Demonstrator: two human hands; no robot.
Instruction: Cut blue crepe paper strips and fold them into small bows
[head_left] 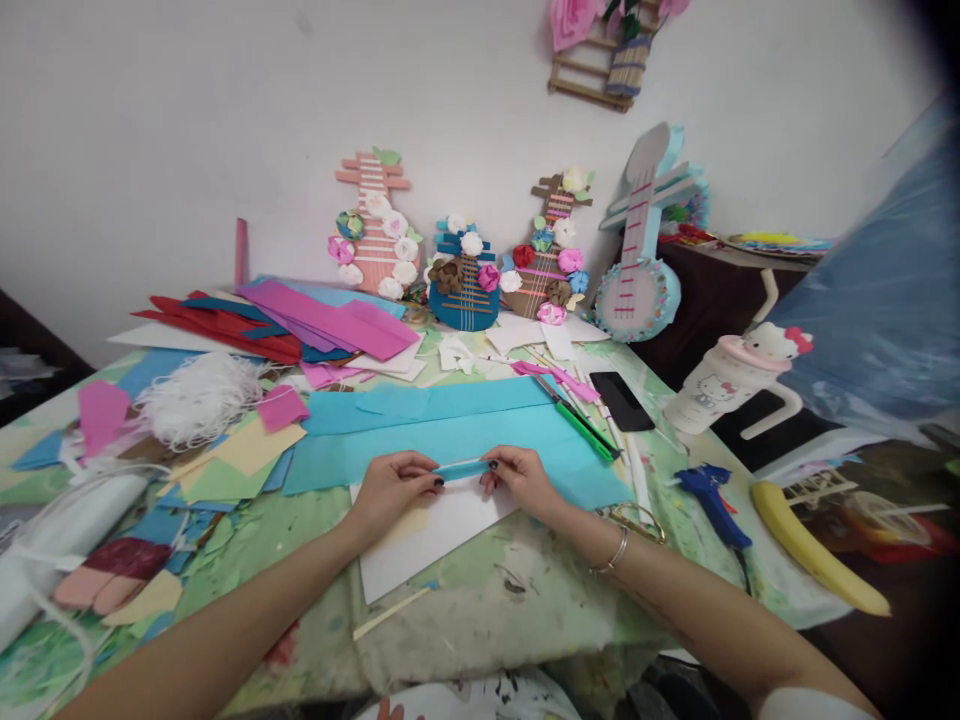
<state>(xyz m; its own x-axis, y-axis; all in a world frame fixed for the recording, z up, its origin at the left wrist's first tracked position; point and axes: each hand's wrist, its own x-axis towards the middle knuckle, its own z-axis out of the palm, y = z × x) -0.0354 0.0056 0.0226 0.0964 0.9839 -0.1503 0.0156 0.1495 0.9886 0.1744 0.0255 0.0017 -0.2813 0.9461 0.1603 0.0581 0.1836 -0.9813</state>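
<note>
My left hand (394,485) and my right hand (521,478) hold the two ends of a thin rolled strip of light blue paper (462,467), fingers pinched on it. The strip lies over a white sheet (427,545) and just in front of a wide light blue paper sheet (450,430) spread on the table. A bracelet sits on my right wrist.
Paper guitar models with flowers (465,275) stand against the wall. Coloured paper piles (300,320), white string (199,395), a green cutter (585,425), a black phone (621,400), scissors (637,520), a blue glue gun (716,500), a cat-figure cup (731,375) and a banana (814,550) surround me.
</note>
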